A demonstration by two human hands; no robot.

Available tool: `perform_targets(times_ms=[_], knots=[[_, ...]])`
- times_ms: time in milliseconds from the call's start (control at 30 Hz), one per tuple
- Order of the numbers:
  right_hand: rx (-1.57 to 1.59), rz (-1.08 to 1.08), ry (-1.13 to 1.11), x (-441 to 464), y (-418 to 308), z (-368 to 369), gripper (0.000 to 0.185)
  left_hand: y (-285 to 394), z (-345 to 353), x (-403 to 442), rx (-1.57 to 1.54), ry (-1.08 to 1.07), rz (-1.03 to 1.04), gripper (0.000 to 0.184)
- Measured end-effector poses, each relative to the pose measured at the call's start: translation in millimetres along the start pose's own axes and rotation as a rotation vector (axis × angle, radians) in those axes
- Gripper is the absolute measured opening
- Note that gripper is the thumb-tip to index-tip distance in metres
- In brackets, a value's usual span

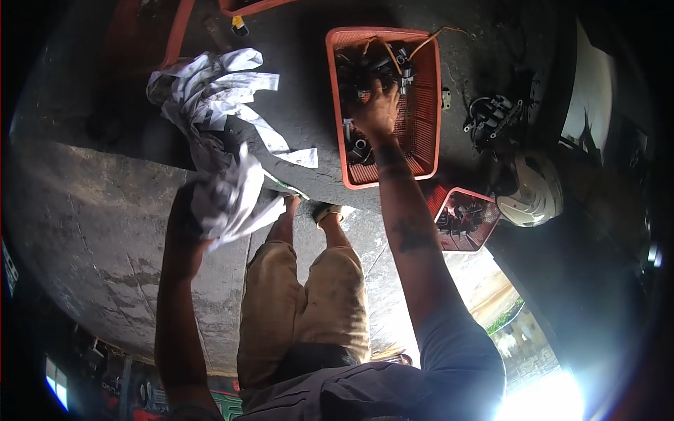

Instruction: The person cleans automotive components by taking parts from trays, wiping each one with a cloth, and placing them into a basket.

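Inside the red basket (425,105), the right hand (380,112), part-open, lies among dark parts (405,70), any grip hidden; the left hand (194,226) clutches a crumpled, grey-smudged white cloth (235,196).

1. Dark floor (302,77), far-left corner: red rim (180,31) of a container, partly in shadow.
2. Far edge, left of centre: second red container (254,7), cut off by the frame; small yellow-and-black item (240,25) just beside it.
3. Right edge: dark mechanical assembly (493,114) with metal lugs — exact type unclear.
4. Near-right corner: small red basket (438,201), loaded with dark parts (463,216).
5. Same corner: pale helmet (538,189) — located right of the small red basket.
6. Beyond right edge: white panel (590,98).
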State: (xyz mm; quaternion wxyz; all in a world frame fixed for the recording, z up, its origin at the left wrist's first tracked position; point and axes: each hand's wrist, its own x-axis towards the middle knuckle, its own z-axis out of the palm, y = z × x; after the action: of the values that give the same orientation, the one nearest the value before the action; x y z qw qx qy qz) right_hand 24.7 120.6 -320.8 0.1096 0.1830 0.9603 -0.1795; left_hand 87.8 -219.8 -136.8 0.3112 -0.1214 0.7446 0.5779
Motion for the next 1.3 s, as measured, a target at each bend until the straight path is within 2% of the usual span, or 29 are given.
perform_targets(times_ms=[67, 100, 167, 200, 267, 300, 333, 367, 400, 467, 500, 533, 567, 600, 667, 700, 733, 800, 833, 867, 933, 1000, 1067, 1133, 1200, 1267, 1300], knots=[[0.010, 0.033, -0.054, 7, 10, 6, 0.088, 4, 3, 26, 0.263, 0.045, 0.225, 0.061], [0.050, 0.079, -0.115, 7, 10, 3, 0.093, 3, 7, 40, 0.256, 0.056, 0.220, 0.061], [0.037, 0.054, -0.177, 6, 13, -6, 0.097, -4, 16, 59, 0.495, 0.162, 0.239, 0.063], [0.029, 0.044, -0.232, 8, 13, -11, 0.100, -13, 19, 58, 0.487, 0.178, 0.237, 0.063], [0.024, 0.033, -0.242, 9, 21, -5, 0.103, -27, 25, 52, 0.687, 0.138, 0.198, 0.064], [-0.002, 0.008, -0.235, 9, 25, -2, 0.101, -21, 29, 40, 0.581, 0.079, 0.205, 0.065], [-0.024, -0.017, -0.226, 9, 28, -1, 0.100, -16, 31, 29, 0.537, 0.013, 0.112, 0.058], [-0.018, -0.076, -0.239, 11, 31, -3, 0.086, -22, 31, 19, 0.460, -0.004, 0.085, 0.054], [-0.010, -0.091, -0.235, 13, 36, -7, 0.086, -36, 33, 10, 0.384, -0.018, 0.057, 0.051], [0.145, -0.352, -0.336, 21, 42, -16, 0.079, -75, 42, -13, 0.375, 0.120, 0.076, 0.047], [0.155, -0.392, -0.344, 29, 42, -22, 0.079, -65, 37, -17, 0.385, 0.062, 0.099, 0.048], [0.087, -0.392, -0.467, 37, 48, -26, 0.073, -55, 35, -24, 0.348, -0.002, 0.032, 0.057], [0.008, -0.381, -0.587, 38, 46, -28, 0.069, -49, 33, -29, 0.362, 0.001, 0.043, 0.056], [0.003, -0.399, -0.591, 34, 42, -26, 0.069, -45, 31, -33, 0.375, -0.008, 0.060, 0.054], [-0.317, -0.370, -0.253, 25, 41, -28, 0.061, -42, 28, -38, 0.331, 0.031, 0.070, 0.052], [-0.131, -0.539, -0.026, 20, 37, -33, 0.048, -40, 26, -41, 0.294, 0.058, 0.075, 0.050], [-0.138, -0.550, -0.024, 11, 32, -43, 0.048, -31, 24, -45, 0.285, 0.066, 0.078, 0.050], [0.165, -0.454, 0.098, -8, 20, -66, 0.032, -9, 17, -52, 0.152, 0.097, 0.131, 0.048], [0.141, -0.495, 0.295, -21, 11, -78, 0.020, -4, 14, -54, 0.163, 0.080, 0.065, 0.045], [0.188, -0.329, 0.189, -39, 7, -95, 0.022, 4, 14, -59, 0.154, 0.088, 0.068, 0.045], [0.751, -0.289, 0.261, -73, -7, -122, 0.026, 28, 16, -64, -0.325, 0.082, 0.117, 0.041], [1.114, -0.314, 0.230, -106, -18, -144, 0.030, 52, 23, -69, -0.388, 0.050, 0.195, 0.045], [1.384, -0.223, 0.098, -142, -37, -169, 0.031, 81, 43, -65, -0.719, -0.046, 0.317, 0.053], [1.154, -0.385, 0.015, -170, -50, -209, 0.036, 87, 81, -61, -0.514, 0.020, 0.414, 0.060], [1.205, -0.565, 0.053, -184, -68, -234, 0.046, 135, 110, -71, -0.327, -0.036, 0.777, 0.059], [1.296, -0.482, 0.048, -207, -74, -271, 0.058, 176, 133, -92, -0.329, -0.150, 0.651, 0.053], [1.058, -0.659, 0.096, -213, -69, -294, 0.062, 207, 137, -108, -0.066, -0.117, 0.870, 0.045]])
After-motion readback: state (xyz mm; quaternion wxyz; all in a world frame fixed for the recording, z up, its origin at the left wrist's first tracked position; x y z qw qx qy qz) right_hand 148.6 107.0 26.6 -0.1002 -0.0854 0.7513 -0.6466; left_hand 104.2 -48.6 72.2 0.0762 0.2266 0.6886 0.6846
